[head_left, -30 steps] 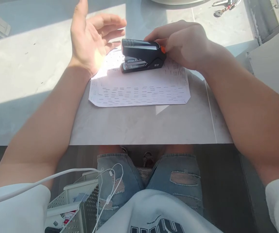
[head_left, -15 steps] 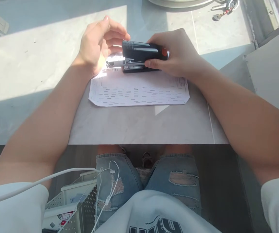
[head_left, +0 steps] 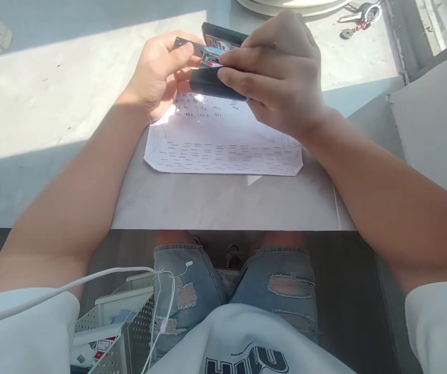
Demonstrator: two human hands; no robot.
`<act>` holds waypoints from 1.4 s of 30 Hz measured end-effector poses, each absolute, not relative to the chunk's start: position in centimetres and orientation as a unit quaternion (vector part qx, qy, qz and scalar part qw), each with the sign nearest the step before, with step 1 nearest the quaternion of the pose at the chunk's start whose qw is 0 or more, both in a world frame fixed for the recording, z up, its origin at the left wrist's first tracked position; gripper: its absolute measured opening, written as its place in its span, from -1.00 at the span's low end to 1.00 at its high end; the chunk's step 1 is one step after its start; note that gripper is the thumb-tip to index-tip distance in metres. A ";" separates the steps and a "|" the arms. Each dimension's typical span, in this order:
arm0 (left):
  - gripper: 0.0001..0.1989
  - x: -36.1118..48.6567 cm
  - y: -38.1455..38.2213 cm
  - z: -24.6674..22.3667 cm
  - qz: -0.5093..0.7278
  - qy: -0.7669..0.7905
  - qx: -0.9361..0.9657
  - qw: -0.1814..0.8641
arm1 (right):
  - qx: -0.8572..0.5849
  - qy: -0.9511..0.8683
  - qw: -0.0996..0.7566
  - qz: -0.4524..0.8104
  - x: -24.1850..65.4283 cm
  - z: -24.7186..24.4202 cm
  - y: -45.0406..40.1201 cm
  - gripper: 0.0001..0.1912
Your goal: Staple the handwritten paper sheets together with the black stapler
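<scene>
Both hands hold a black stapler (head_left: 217, 84) raised over the paper, its body tilted and its inside showing. My left hand (head_left: 160, 70) is closed at the left end, thumb on the metal staple tray (head_left: 192, 47) that sticks out. My right hand (head_left: 281, 72) grips the other end, with fingertips at the tray and the body's edge. Whether loose staples lie inside cannot be made out. Beneath the stapler, a white sheet of paper (head_left: 223, 135) with cut corners, handwriting and rows of short dashes lies flat on the table.
A set of keys (head_left: 363, 15) and a round white dish (head_left: 297, 6) stand at the far right of the pale table (head_left: 223, 205). White earphone cords (head_left: 168, 301) hang over my lap. A perforated basket (head_left: 139, 327) stands at lower left.
The stapler has been lifted and turned, so its inside now faces me. My left hand has closed on its left end, and my right hand has shifted its grip.
</scene>
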State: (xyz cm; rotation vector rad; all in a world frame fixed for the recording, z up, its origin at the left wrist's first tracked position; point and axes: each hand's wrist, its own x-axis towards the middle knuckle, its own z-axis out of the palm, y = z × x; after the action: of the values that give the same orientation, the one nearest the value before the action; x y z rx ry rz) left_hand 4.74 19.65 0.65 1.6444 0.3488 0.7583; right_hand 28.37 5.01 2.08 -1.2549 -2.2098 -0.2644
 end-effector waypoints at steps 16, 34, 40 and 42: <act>-0.70 4.6 19.7 0.5 0.329 0.150 0.703 0.612 | -0.582 -0.736 0.315 0.145 27.3 4.0 3.7 -0.64; -0.66 4.7 20.7 -0.5 0.353 0.234 0.716 0.555 | -0.574 -0.610 0.528 0.140 29.1 1.8 4.4 -0.81; -0.69 4.7 19.6 -0.1 0.342 0.160 0.741 0.555 | -0.437 -0.690 0.534 0.218 28.5 1.4 4.8 -0.69; -0.65 4.7 19.2 0.1 0.327 0.165 0.760 0.537 | -0.430 -0.697 0.523 0.236 28.5 1.3 5.0 -0.65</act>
State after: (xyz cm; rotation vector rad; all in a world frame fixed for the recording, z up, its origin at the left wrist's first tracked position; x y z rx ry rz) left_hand 4.71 19.16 0.07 1.8091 0.3934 0.7773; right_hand 28.45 4.98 1.28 -1.0291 -1.6686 0.5655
